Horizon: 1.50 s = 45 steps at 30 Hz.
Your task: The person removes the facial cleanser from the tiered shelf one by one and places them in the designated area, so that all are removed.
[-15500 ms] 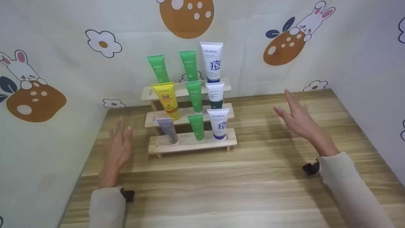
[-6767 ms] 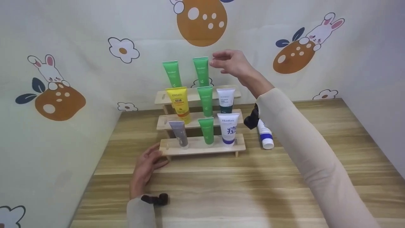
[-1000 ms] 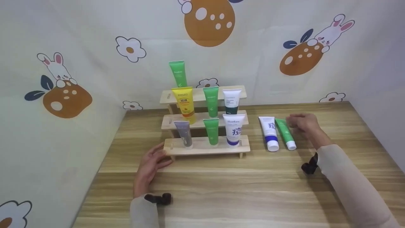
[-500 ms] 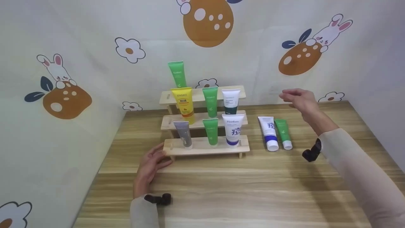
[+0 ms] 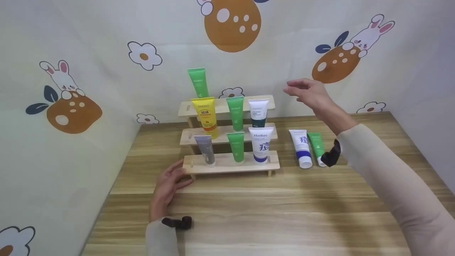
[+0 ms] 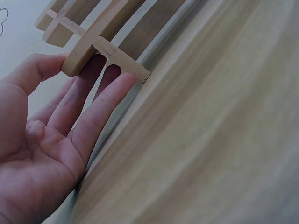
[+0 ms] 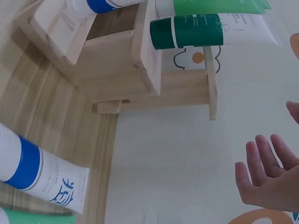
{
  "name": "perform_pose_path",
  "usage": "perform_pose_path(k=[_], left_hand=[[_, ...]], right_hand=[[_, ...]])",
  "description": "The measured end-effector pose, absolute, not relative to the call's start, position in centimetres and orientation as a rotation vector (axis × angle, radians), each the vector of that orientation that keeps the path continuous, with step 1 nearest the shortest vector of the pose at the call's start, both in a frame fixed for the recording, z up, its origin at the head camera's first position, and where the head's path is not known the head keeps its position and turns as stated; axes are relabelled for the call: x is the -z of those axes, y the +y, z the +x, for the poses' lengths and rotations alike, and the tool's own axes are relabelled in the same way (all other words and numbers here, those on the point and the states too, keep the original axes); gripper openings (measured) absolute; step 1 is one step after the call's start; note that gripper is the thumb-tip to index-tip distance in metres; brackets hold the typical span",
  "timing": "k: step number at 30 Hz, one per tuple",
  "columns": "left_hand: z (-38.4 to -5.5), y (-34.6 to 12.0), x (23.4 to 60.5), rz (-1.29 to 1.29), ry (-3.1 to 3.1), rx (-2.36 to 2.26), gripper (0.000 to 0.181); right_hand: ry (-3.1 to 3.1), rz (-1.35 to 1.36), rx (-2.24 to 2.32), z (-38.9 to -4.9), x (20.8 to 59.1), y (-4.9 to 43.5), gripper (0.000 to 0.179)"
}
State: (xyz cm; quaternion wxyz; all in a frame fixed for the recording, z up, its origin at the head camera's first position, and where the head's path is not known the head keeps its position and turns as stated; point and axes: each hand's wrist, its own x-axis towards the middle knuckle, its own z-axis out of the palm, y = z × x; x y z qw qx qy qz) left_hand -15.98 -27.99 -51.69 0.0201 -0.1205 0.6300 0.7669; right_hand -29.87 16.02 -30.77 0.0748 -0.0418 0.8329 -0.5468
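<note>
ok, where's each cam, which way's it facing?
Head: worn on head, looks forward and down at rack; left hand, right hand, both sleeves show.
Left wrist: faces the rack's end from that wrist; left hand shows.
Right wrist: faces the rack's side from that wrist; right hand partly shows.
Head and right wrist share the white-and-green tube.

Wooden stand (image 5: 222,166): three tiers. Standing on it, top left: green tube (image 5: 198,82); middle: yellow tube (image 5: 205,115), second green tube (image 5: 235,113), white-and-dark-green tube (image 5: 258,113); bottom: grey tube (image 5: 205,149), third green tube (image 5: 236,147), white-and-blue tube (image 5: 261,145). Lying right of it: second white-and-blue tube (image 5: 301,147), fourth green tube (image 5: 316,144).
</note>
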Motion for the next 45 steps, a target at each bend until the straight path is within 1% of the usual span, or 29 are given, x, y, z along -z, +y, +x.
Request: perform_pose_path(k=[14, 24, 32, 40, 45], left_hand=[[-15.8, -28.0, 51.7, -0.4, 1.966, -2.367, 0.048], [-15.9, -28.2, 51.5, -0.39, 1.982, -2.322, 0.051], [-15.9, -28.2, 51.4, -0.42, 1.955, -2.33, 0.05], [-16.1, -28.2, 51.6, -0.341, 1.924, -2.404, 0.049], [-16.0, -28.1, 51.8, -0.339, 1.918, -2.419, 0.049]], right_hand=[[2.449, -0.346, 1.595, -30.3, 26.1, 8.7, 0.066], [2.412, -0.435, 1.563, -30.3, 24.4, 3.5, 0.066], [2.392, -0.428, 1.523, -30.5, 24.3, 0.0, 0.066], [2.395, -0.361, 1.546, -31.3, 23.7, -2.0, 0.059], [2.38, -0.305, 1.538, -31.6, 23.6, -3.1, 0.054]])
